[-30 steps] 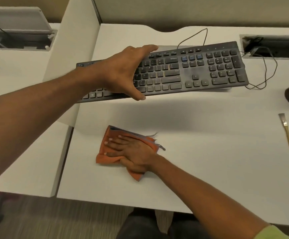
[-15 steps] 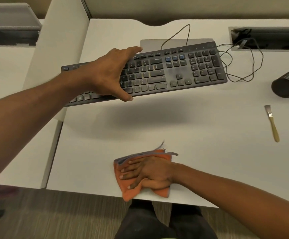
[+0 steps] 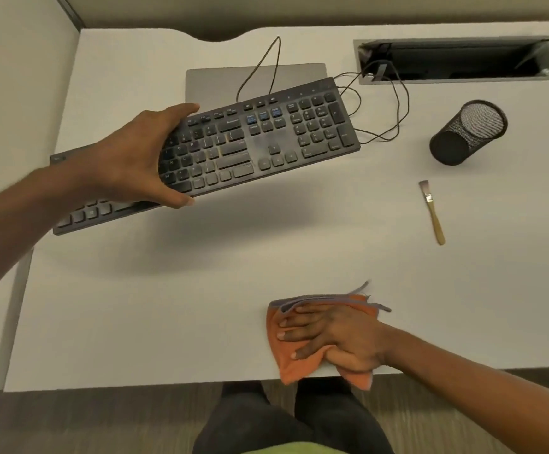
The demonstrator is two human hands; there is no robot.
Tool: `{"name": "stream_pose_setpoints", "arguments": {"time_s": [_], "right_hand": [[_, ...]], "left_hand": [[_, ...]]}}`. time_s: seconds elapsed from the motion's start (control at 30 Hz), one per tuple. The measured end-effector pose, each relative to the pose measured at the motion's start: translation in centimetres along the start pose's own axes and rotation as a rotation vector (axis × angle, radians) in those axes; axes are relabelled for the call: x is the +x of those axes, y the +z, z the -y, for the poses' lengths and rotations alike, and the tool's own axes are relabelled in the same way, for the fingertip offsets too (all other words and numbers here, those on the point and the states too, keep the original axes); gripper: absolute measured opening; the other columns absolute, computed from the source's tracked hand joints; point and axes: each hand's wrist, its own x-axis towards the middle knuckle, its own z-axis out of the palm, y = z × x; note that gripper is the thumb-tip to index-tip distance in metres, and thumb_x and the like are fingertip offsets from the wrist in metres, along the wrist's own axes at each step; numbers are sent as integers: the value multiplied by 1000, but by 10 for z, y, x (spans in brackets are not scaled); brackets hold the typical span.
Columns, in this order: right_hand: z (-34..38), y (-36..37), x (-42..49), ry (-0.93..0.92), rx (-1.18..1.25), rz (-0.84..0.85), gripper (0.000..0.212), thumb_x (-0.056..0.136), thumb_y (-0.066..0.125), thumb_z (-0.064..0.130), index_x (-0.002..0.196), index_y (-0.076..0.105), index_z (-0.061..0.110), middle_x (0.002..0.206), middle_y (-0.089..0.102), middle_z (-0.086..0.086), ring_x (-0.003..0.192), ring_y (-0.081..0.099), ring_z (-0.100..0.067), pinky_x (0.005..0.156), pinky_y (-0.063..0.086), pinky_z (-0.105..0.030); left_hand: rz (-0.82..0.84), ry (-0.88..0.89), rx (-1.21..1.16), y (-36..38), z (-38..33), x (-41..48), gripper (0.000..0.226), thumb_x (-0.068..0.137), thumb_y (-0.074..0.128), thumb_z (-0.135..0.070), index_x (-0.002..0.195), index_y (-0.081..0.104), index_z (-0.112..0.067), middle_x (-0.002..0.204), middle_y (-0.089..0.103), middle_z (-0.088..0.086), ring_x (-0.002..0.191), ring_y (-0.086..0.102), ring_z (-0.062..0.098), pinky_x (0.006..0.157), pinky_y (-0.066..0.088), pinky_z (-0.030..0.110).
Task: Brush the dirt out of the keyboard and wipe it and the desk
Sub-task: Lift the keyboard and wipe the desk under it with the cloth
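The left hand (image 3: 142, 158) grips the black wired plastic keyboard (image 3: 250, 142) across its middle and holds it lifted above the white surface (image 3: 201, 306), where it casts a shadow. The right hand (image 3: 329, 335) presses flat, fingers straight, on the orange folded cloth (image 3: 286, 358) at the surface's near edge. A small wooden-handled brush (image 3: 432, 213) lies near a black mesh cup (image 3: 468, 132).

Soft overhead light, broad shadow beneath the keyboard (image 3: 266, 142), slight blur throughout.
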Motion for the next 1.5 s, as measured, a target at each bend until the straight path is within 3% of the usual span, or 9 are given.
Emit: {"name": "stream_pose_setpoints", "arguments": {"time_s": [0.53, 0.7, 0.83, 0.9, 1.0, 1.07, 1.23, 1.37, 1.5], "right_hand": [[-25, 10, -164, 345, -60, -452, 63, 108, 13, 48, 142, 60, 25, 161, 41, 3, 151, 33, -25, 121, 27, -51], [-29, 18, -204, 465, -58, -624, 51, 99, 35, 31, 143, 59, 23, 160, 42, 1, 150, 36, -27, 118, 31, -57], [-32, 21, -228, 565, -105, -783, 51, 97, 37, 23, 142, 59, 18, 159, 44, 0, 150, 36, -28, 119, 29, -59], [-35, 23, -236, 645, -137, -842, 52, 96, 35, 18, 143, 58, 17, 160, 43, 2, 151, 35, -25, 121, 26, -57], [-45, 27, -248, 753, -196, -931, 52, 98, 33, 16, 145, 55, 17, 160, 41, 1, 151, 33, -23, 121, 26, -58], [-54, 28, -255, 822, -212, -975, 52, 99, 33, 17, 148, 51, 18, 161, 39, 1, 153, 30, -22, 121, 25, -60], [-65, 22, -249, 963, -232, -1047, 57, 98, 31, 17, 155, 41, 21, 166, 29, 3, 156, 20, -18, 125, 17, -54], [-73, 11, -239, 1135, -324, -973, 62, 102, 25, 26, 163, 17, 24, 171, 11, 3, 158, 5, -14, 128, 10, -47], [-87, 1, -237, 1211, -402, -875, 62, 106, 17, 36, 164, -2, 23, 172, -4, 3, 158, -6, -15, 128, 9, -48]], "left_hand": [[18, 55, -30, 14, -45, 38, 122, 58, 101, -27, 144, 18, -53, 150, 47, 10, 114, 39, 7, 105, 36, 36], [1, 75, -48, 20, -39, 50, 122, 52, 103, -25, 136, 24, -62, 123, 46, -25, 109, 40, 2, 103, 38, 38], [9, 50, -43, 25, -22, 55, 133, 48, 103, -37, 149, 21, -60, 127, 44, -28, 117, 50, 22, 103, 45, 48], [26, 43, -69, 27, -16, 57, 140, 42, 103, -50, 157, 24, -54, 136, 50, -15, 122, 55, 32, 105, 48, 54], [59, 39, -112, 29, -10, 60, 142, 36, 87, -83, 160, 26, -50, 142, 54, -4, 122, 58, 32, 105, 49, 56], [72, 52, -109, 32, -8, 60, 141, 36, 82, -87, 160, 26, -49, 141, 55, -3, 119, 59, 32, 104, 49, 56], [63, 123, -134, 42, -12, 58, 140, 37, 102, -51, 154, 24, -57, 134, 50, -17, 121, 58, 32, 106, 46, 53], [77, 193, -98, 49, -18, 57, 134, 37, 91, -64, 151, 21, -58, 132, 44, -29, 125, 54, 26, 107, 45, 48], [62, 209, -75, 57, -17, 58, 140, 42, 105, -39, 151, 20, -59, 133, 34, -41, 123, 47, 12, 104, 45, 44]]}}
